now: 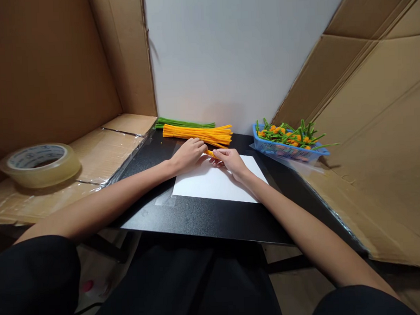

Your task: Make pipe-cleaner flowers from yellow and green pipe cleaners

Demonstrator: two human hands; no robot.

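My left hand [189,153] and my right hand [231,161] meet over the far edge of a white sheet of paper [214,183] on a black table [198,218]. Both have their fingers pinched together on a short orange pipe cleaner piece [210,153] held between them. Just beyond the hands lies a bundle of orange pipe cleaners [202,132], with a thinner bundle of green pipe cleaners [184,123] behind it against the wall.
A blue basket [286,149] holding several green-stemmed orange pipe cleaner flowers stands at the right. A roll of clear tape [39,164] rests on taped cardboard at the left. Cardboard walls rise on both sides, a white wall behind.
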